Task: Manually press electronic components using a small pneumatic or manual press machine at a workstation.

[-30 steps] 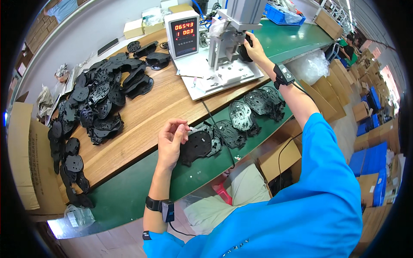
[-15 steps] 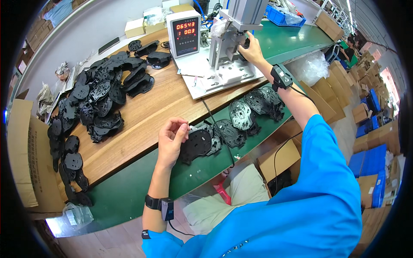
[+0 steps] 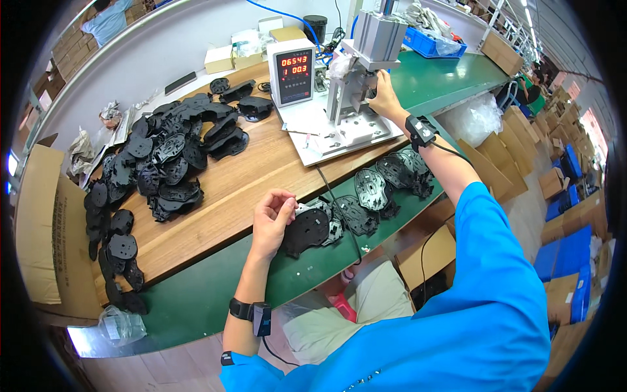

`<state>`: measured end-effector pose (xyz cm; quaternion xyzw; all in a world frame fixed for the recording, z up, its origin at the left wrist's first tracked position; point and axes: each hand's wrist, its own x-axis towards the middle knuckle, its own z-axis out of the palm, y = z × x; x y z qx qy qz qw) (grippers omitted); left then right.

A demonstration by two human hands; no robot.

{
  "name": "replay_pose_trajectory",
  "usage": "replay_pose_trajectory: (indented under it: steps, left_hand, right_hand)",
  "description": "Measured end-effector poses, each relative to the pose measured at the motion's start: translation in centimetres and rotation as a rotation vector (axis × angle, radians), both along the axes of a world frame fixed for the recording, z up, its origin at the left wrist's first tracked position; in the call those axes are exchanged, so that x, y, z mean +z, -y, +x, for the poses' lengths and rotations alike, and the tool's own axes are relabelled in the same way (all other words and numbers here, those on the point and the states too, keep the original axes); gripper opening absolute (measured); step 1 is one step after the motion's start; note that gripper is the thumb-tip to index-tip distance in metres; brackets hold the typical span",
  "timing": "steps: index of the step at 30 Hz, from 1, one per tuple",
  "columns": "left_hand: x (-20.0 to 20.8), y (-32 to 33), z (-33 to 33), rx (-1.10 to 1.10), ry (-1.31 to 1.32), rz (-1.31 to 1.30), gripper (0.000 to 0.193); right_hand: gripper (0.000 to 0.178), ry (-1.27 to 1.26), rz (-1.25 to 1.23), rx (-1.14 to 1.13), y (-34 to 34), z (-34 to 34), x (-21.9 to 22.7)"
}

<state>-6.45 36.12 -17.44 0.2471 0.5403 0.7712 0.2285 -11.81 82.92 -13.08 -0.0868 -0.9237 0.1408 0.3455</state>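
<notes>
My right hand (image 3: 386, 99) is at the right side of a grey bench press (image 3: 349, 95), its thumb and fingers apart against the upright tooling. The machine hides some fingertips, and a dark patch shows between them. Below lies the press's white base plate (image 3: 320, 145) with a metal fixture (image 3: 356, 132). My left hand (image 3: 271, 222) hovers at the bench's near edge, thumb pressed to curled fingers; whatever they pinch is too small to make out. Beside it rests a black plastic shell (image 3: 307, 232). A row of similar parts, one a paler grey shell (image 3: 371, 189), continues rightward on the green strip.
A large heap of black plastic shells (image 3: 173, 147) covers the wooden board's left side. A counter box with a red display (image 3: 292, 75) stands left of the press. A black cable (image 3: 339, 212) crosses the near edge. A cardboard box (image 3: 46, 228) and a blue crate (image 3: 434, 44) flank the bench.
The whole view has shifted slightly, so the bench sits a little lower and further right. Both hands keep nearly the same places, the right at the press, the left by the black shell.
</notes>
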Motion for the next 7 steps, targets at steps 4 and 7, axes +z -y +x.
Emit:
replay_pose_trajectory:
  steps: [4,7]
  left_hand:
    - [-0.1,0.5,-0.2,0.002,0.012,-0.015,0.014]
    - [-0.4,0.6,-0.2,-0.002,0.013,-0.014,0.013]
  right_hand:
    - [0.100,0.004,-0.017,0.026,0.7,0.1,-0.1]
    - [0.105,-0.038,-0.004,0.010,1.2,0.4,-0.2]
